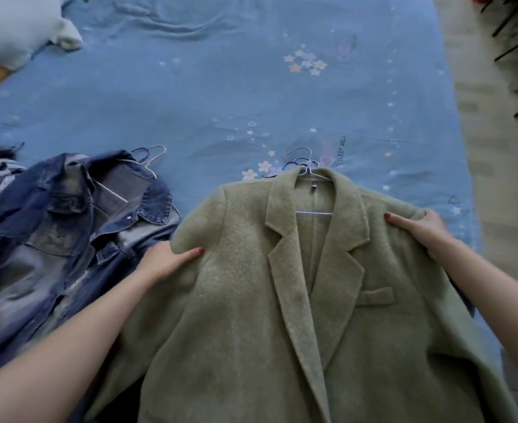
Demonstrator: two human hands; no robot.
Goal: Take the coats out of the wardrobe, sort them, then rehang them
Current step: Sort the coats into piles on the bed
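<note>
Soft, even daylight with a cool blue cast covers the bed (221,87); shadows are faint. The wide lens bends the edges. The far corners are blurred, and detail is slightly smeared throughout. No glare.

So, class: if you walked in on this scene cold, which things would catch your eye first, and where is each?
The big olive-green wool coat fills the lower centre, on a wire hanger, with the left hand and right hand gripping its shoulders. A faded denim jacket lies to its left. Both rest on a blue sheet printed with small flowers.
</note>
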